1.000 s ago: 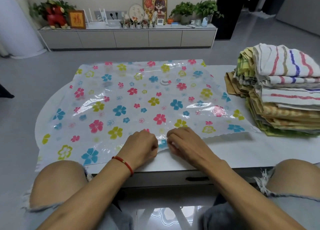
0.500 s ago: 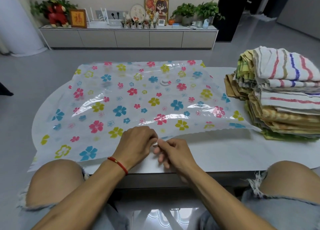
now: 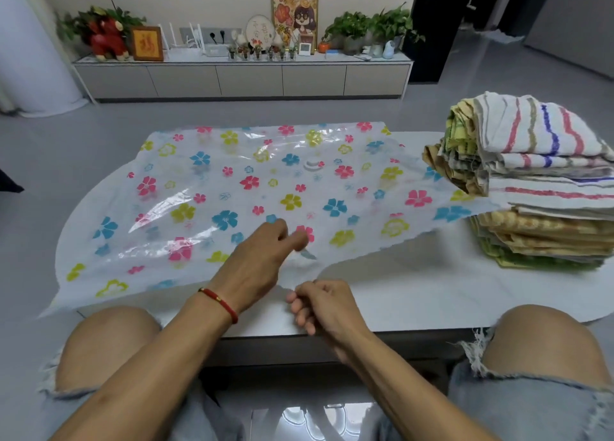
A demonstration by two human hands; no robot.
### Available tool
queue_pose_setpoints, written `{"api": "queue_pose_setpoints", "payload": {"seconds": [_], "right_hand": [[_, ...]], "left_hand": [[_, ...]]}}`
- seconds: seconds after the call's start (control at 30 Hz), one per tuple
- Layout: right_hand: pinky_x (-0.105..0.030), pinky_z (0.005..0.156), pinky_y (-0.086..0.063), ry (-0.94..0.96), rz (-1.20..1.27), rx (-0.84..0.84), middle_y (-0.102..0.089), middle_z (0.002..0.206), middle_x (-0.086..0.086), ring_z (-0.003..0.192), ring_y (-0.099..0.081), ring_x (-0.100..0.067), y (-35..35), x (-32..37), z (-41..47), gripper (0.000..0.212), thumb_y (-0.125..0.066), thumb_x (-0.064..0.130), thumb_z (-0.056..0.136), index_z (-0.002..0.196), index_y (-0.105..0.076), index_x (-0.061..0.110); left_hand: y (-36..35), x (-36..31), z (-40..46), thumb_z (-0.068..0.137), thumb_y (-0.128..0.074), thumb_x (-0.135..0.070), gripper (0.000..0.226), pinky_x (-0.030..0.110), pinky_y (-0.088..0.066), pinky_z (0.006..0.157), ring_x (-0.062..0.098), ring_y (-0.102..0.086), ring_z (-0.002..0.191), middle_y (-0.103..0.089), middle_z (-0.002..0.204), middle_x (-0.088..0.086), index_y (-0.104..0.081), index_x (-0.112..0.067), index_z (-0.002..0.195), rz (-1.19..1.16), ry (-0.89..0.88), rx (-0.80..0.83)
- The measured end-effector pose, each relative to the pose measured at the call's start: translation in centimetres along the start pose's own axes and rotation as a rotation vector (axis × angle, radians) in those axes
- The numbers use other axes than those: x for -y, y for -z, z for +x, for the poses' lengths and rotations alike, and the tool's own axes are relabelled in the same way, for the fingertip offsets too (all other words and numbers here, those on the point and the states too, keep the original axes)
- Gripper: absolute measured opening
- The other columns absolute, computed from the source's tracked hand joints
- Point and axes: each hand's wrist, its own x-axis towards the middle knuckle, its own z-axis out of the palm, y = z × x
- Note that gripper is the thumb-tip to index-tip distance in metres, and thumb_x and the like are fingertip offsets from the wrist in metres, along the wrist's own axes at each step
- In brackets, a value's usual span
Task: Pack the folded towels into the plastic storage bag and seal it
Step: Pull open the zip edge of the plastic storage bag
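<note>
Plastic storage bag (image 3: 265,188) mouth has just parted: left hand (image 3: 255,261) lifts the upper layer, right hand (image 3: 322,304) pinches the lower. Towels (image 3: 538,181) wait at three o'clock, unpacked.

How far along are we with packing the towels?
Early. No towels are packed: the towel stack sits beside the flat storage bag. In hand: the left hand and right hand part the bag's near edge. Left: loading, sealing.
</note>
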Motion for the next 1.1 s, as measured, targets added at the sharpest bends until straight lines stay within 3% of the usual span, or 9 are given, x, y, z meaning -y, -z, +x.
{"api": "queue_pose_setpoints", "payload": {"seconds": [0.07, 0.2, 0.3, 0.4, 0.5, 0.6, 0.77, 0.93, 1.1], "right_hand": [[-0.023, 0.038, -0.04, 0.034, -0.064, 0.0, -0.068, 0.06, -0.007, 0.045, -0.057, -0.016, 0.8, 0.7, 0.2, 0.029, -0.057, 0.017, 0.095, 0.078, -0.076, 0.002], [-0.029, 0.045, -0.049, 0.152, -0.414, -0.051, -0.071, 0.062, -0.004, 0.047, -0.06, -0.016, 1.6, 1.1, 0.0, 0.033, -0.057, 0.027, 0.094, 0.074, -0.075, 0.009], [-0.026, 0.057, -0.045, 0.704, -0.988, -0.253, -0.07, 0.08, 0.008, 0.062, -0.06, -0.01, 1.8, 0.7, -0.9, 0.021, -0.06, 0.038, 0.093, 0.08, -0.069, 0.024], [-0.021, 0.061, -0.048, 0.971, -1.092, -0.202, -0.07, 0.117, 0.008, 0.076, -0.067, -0.011, 2.4, 1.9, -1.6, 0.018, -0.064, 0.022, 0.093, 0.109, -0.073, 0.024], [-0.034, 0.061, -0.054, 0.842, -1.265, -0.216, -0.069, 0.126, 0.006, 0.089, -0.072, -0.024, 2.8, 2.1, -2.2, 0.036, -0.059, 0.017, 0.093, 0.127, -0.068, 0.025], [-0.03, 0.047, -0.035, 0.69, -1.564, -0.246, -0.066, 0.125, 0.003, 0.084, -0.067, -0.028, 2.6, 1.0, -2.9, 0.064, -0.071, 0.015, 0.077, 0.139, -0.06, 0.022], [-0.037, 0.066, -0.033, 0.464, -1.695, -0.214, -0.047, 0.139, -0.001, 0.104, -0.055, -0.033, 1.7, -0.1, -3.6, 0.079, -0.061, 0.012, 0.085, 0.157, -0.028, 0.013], [-0.036, 0.068, -0.033, 0.355, -1.46, -0.213, -0.06, 0.121, -0.007, 0.088, -0.06, -0.034, 0.8, 2.3, -3.3, 0.08, -0.047, 0.027, 0.098, 0.163, 0.0, 0.018], [-0.034, 0.066, -0.052, 0.236, -1.09, -0.19, -0.068, 0.089, 0.001, 0.069, -0.066, -0.023, 2.4, 5.8, -1.8, 0.069, -0.043, 0.031, 0.094, 0.158, -0.017, 0.029]], "left_hand": [[-0.3, 0.3, -0.9, 0.081, -0.057, 0.003, 0.037, 0.035, -0.041, 0.053, 0.018, -0.039, 0.078, -0.043, 0.096, -0.001, -0.053, -0.028, 0.1, 0.036, -0.082, 0.113], [-1.4, 0.7, -1.4, 0.096, -0.051, -0.023, 0.044, 0.036, -0.051, 0.077, 0.02, -0.054, 0.107, -0.052, 0.129, -0.001, -0.046, -0.03, 0.14, -0.089, -0.059, 0.225], [-1.8, 1.2, -1.3, 0.093, -0.06, -0.04, 0.055, 0.032, -0.052, 0.086, 0.015, -0.053, 0.118, -0.048, 0.139, -0.007, -0.039, -0.032, 0.142, -0.156, -0.03, 0.224], [-2.2, 1.7, -1.4, 0.087, -0.063, -0.047, 0.061, 0.024, -0.048, 0.078, 0.012, -0.054, 0.115, -0.048, 0.138, -0.01, -0.037, -0.033, 0.14, -0.157, -0.012, 0.218], [-2.5, 1.8, -1.3, 0.083, -0.066, -0.049, 0.067, 0.022, -0.044, 0.069, 0.015, -0.056, 0.109, -0.047, 0.135, -0.01, -0.035, -0.032, 0.14, -0.107, -0.008, 0.188], [-2.5, 1.4, -0.9, 0.081, -0.069, -0.05, 0.071, 0.029, -0.054, 0.07, 0.016, -0.057, 0.107, -0.046, 0.134, -0.009, -0.034, -0.032, 0.14, -0.083, -0.006, 0.143], [-1.7, 0.8, 0.0, 0.066, -0.08, -0.058, 0.087, 0.037, -0.058, 0.064, 0.021, -0.059, 0.097, -0.048, 0.125, 0.0, -0.034, -0.025, 0.132, -0.068, 0.134, 0.043], [-1.8, 0.1, -0.1, 0.061, -0.082, -0.056, 0.102, 0.032, -0.056, 0.064, 0.024, -0.058, 0.101, -0.041, 0.135, 0.003, -0.027, -0.022, 0.14, -0.034, 0.195, 0.028], [-2.2, 0.1, -0.8, 0.059, -0.083, -0.056, 0.113, 0.037, -0.059, 0.067, 0.027, -0.057, 0.106, -0.033, 0.147, 0.005, -0.015, -0.031, 0.146, -0.002, 0.163, 0.086]]}}
